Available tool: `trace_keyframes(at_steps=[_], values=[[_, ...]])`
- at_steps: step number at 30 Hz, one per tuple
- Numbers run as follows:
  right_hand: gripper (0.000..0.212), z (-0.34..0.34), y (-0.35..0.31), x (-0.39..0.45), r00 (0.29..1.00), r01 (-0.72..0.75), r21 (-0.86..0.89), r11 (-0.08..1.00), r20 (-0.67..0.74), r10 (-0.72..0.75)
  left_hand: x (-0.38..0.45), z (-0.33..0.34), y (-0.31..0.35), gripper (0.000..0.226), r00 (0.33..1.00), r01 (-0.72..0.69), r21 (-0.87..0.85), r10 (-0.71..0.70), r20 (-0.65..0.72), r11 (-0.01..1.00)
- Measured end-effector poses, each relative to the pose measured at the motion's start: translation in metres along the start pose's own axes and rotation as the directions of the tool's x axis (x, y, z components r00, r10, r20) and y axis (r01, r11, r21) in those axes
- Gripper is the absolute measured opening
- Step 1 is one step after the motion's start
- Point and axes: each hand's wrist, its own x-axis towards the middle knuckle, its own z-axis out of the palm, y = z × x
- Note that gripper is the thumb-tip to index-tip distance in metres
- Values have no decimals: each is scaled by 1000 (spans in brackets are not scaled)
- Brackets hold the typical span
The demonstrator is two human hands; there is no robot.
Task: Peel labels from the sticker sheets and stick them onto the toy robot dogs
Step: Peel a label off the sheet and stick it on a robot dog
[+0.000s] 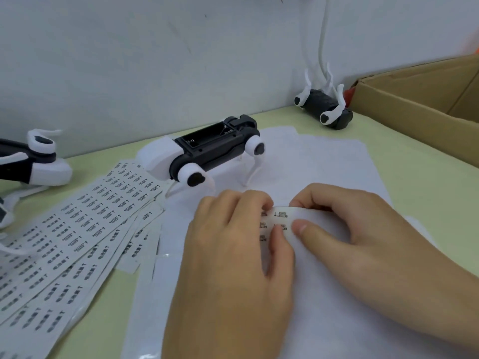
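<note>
A black-and-white toy robot dog (207, 151) stands on a white sheet (324, 161) in the middle of the table, its battery bay open on top. Just in front of it, my left hand (233, 257) and my right hand (344, 229) both pinch a small curled sticker sheet (281, 216) printed with small labels. Both thumbs press on its face. A second robot dog (324, 107) lies upside down at the back by the wall. A third robot dog (36, 161) lies at the far left edge.
Several long sticker strips (77, 229) fan out over the left of the green table. An open cardboard box (425, 97) stands at the back right. A white cable (322, 35) hangs down the wall behind the upturned dog.
</note>
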Motion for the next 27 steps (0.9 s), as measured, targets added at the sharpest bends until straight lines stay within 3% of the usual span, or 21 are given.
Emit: trace_keyframes(at_steps=[3,8,12,13,14,16,17,19,20,21,27], values=[[17,-3,-1,2,1000,-4,53,999,24,2,-1,0,-1,24,999,16,-14,-16,29,1000],[12,-5,-2,3,997,-26,170,985,81,12,-1,-1,-3,23,995,-80,-13,81,58,997],[17,-6,-1,4,996,-14,202,979,92,-5,4,-6,4,16,979,178,-192,-154,135,965],[17,-7,-1,5,996,-11,206,978,92,-8,12,-5,3,8,965,223,-167,-193,179,960],[16,-6,0,5,996,-9,209,978,90,-10,1,-16,3,17,942,219,-157,-167,290,963],[15,-6,1,5,996,-9,210,978,87,-9,3,-8,-14,38,904,296,-133,-232,359,946],[15,-6,1,5,996,-12,211,977,86,-6,5,-9,-17,36,917,266,-126,-210,339,956],[16,-6,2,5,997,-23,214,977,82,6,18,-9,0,5,989,25,-10,-23,147,1000],[16,-6,2,5,997,-29,212,977,81,12,10,-7,5,7,998,-70,40,70,0,997],[14,-5,3,5,997,-33,211,977,81,16,0,-4,1,11,984,-162,63,166,-64,985],[18,-3,2,3,999,-18,180,984,46,10,-1,2,1,5,964,-170,170,200,-176,971]])
